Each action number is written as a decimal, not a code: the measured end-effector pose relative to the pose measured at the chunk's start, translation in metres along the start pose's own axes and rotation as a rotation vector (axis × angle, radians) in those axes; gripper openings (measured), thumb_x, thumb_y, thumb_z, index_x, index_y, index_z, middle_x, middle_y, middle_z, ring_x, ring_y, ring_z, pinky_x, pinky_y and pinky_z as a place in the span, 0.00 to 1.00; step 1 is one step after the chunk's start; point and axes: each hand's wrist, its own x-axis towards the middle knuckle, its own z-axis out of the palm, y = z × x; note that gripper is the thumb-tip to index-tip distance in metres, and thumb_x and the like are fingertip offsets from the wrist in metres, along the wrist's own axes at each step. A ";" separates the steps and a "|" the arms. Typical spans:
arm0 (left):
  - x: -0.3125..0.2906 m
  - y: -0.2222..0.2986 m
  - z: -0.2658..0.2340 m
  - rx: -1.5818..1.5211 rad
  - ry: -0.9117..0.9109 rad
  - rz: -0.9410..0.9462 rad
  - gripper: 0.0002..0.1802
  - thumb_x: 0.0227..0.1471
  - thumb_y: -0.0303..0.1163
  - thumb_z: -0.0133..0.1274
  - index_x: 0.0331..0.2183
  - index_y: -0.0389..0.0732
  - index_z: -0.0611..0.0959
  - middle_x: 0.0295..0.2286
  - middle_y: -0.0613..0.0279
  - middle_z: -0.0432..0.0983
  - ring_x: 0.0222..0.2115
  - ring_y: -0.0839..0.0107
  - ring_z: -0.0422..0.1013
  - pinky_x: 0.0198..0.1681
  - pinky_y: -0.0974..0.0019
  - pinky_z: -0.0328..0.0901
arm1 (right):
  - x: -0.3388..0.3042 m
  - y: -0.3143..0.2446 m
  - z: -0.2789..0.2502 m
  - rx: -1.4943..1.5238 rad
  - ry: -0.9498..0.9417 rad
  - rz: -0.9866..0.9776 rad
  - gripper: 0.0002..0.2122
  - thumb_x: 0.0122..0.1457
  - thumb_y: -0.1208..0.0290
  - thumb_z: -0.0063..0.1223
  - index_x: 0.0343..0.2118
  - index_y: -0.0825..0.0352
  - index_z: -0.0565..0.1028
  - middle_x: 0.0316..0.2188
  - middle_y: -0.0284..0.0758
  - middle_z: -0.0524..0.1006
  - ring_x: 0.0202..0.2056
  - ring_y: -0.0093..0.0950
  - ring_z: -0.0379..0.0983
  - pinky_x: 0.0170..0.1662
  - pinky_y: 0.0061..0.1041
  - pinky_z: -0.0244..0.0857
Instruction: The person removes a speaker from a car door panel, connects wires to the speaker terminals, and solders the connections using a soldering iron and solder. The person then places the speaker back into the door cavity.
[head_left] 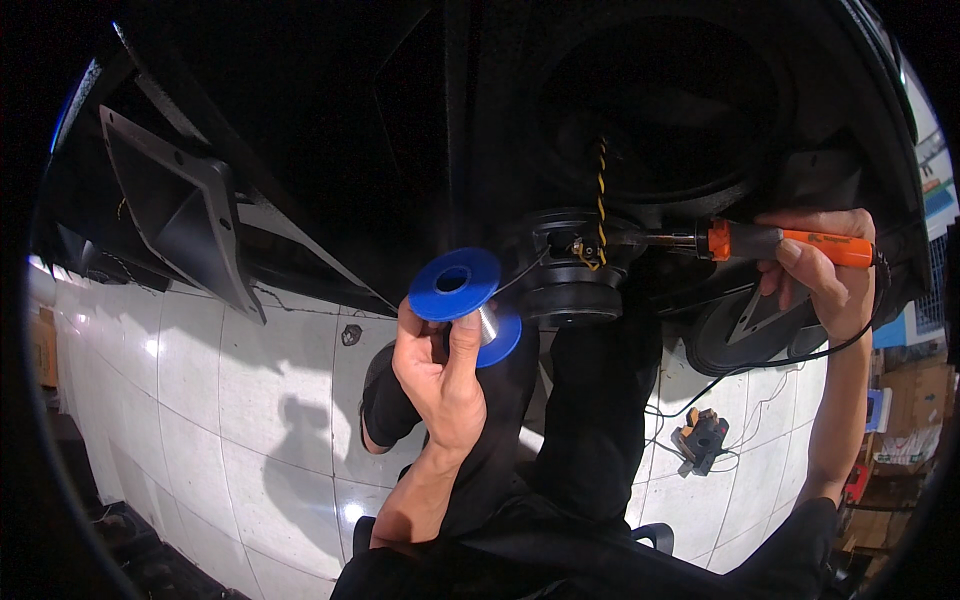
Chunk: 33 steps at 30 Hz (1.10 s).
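My left hand (440, 375) is closed around a blue spool of solder wire (455, 283), held up left of centre. A thin strand of solder (525, 268) runs from the spool to the terminal of a round black speaker driver (572, 290). In my right hand (825, 265) is a soldering iron with an orange handle (840, 247), lying nearly level and pointing left. Its metal barrel reaches to the driver's terminal, where the exact contact is too small to tell. A twisted yellow-and-black wire (601, 185) comes down to that same terminal.
A large black speaker cabinet (480, 120) spans the top, with a round opening (660, 100). A dark horn (190, 210) hangs at left. The iron's cord (775, 358) loops under my right wrist. A soldering-iron stand (702, 440) sits on the white tiled floor (200, 400); cardboard boxes (915, 395) are at right.
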 end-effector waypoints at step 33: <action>-0.002 -0.001 0.000 -0.015 -0.012 -0.003 0.21 0.59 0.41 0.61 0.46 0.35 0.79 0.39 0.58 0.79 0.41 0.71 0.75 0.49 0.64 0.68 | 0.000 0.001 -0.001 -0.017 -0.003 -0.026 0.23 0.57 0.52 0.61 0.42 0.70 0.81 0.25 0.38 0.83 0.23 0.24 0.83 0.23 0.20 0.77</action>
